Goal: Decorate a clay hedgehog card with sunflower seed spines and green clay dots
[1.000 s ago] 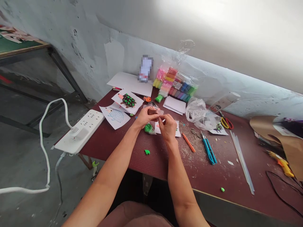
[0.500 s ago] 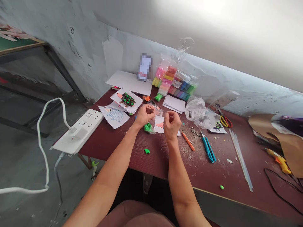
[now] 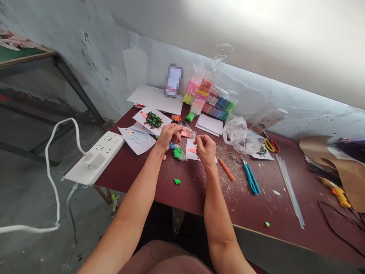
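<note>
My left hand (image 3: 169, 137) hangs with bunched fingers just beside a clear bag of pink clay (image 3: 186, 133), and I cannot see anything held in it. My right hand (image 3: 205, 149) has curled fingers right next to a salmon-pink clay piece (image 3: 192, 150), which lies on a white paper sheet (image 3: 191, 152). Below my left hand sits a lump of green clay in clear plastic (image 3: 179, 153). Farther left lie a hedgehog picture with green clay spines (image 3: 153, 120) and an uncoloured hedgehog outline drawing (image 3: 137, 139).
The dark red table (image 3: 182, 190) holds a white power strip (image 3: 95, 158), packs of coloured clay (image 3: 209, 99), a plastic bag (image 3: 235, 131), a blue craft knife (image 3: 251, 179), an orange tool (image 3: 226, 169), scissors (image 3: 272, 145) and glue sticks (image 3: 289, 190).
My hands have drawn apart since the earliest frame. My left hand has shifted left, and the pink clay piece on the paper now shows clearly.
</note>
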Motion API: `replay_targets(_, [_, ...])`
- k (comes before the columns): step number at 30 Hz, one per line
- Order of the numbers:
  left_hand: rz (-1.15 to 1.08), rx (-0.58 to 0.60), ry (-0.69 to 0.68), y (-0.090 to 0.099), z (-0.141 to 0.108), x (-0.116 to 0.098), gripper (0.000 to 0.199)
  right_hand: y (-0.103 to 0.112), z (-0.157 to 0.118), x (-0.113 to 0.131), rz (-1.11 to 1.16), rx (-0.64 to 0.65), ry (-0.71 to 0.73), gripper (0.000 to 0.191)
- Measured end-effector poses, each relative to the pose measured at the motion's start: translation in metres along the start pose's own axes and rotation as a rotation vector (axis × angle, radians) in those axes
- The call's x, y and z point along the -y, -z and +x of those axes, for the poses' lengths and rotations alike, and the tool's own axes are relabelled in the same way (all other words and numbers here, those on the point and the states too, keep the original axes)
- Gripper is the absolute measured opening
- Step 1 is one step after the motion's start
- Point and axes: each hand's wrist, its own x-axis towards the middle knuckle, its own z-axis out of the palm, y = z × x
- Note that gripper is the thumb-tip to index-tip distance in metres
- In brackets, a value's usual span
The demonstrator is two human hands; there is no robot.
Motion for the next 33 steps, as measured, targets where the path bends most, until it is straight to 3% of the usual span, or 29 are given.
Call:
replay_targets(4, [0.105,0.154,0.08,-0.002,-0.002,0.002,0.05,-0.002,0.0,-0.003,0.017,0.052,0.023,0.037])
replay_targets(7, [0.142,0.317,0.131,-0.004,-0.006,0.001,0.059,-0.006,0.0,-0.003,-0.041,-0.005,0.121,0.029])
replay_targets(11, [0.103,0.391,0.137,-0.005,-0.01,-0.002,0.063,-0.011,0.0,-0.004,-0.091,-0.046,0.197,0.02])
replay_targets(16, [0.041,0.36,0.133,-0.007,-0.007,0.002,0.058,-0.011,0.0,-0.007,-0.115,0.003,0.205,0.024])
replay_targets(24, [-0.096,0.167,0.116,-0.014,-0.005,0.001,0.053,-0.01,-0.002,-0.007,-0.143,0.132,0.303,0.035])
replay_targets(28, [-0.133,0.145,0.125,-0.016,-0.007,-0.004,0.056,-0.011,-0.003,-0.006,-0.236,0.146,0.377,0.039])
replay_targets(33, [-0.081,0.156,0.116,-0.013,-0.007,-0.004,0.05,-0.011,-0.005,-0.001,-0.254,0.112,0.339,0.041])
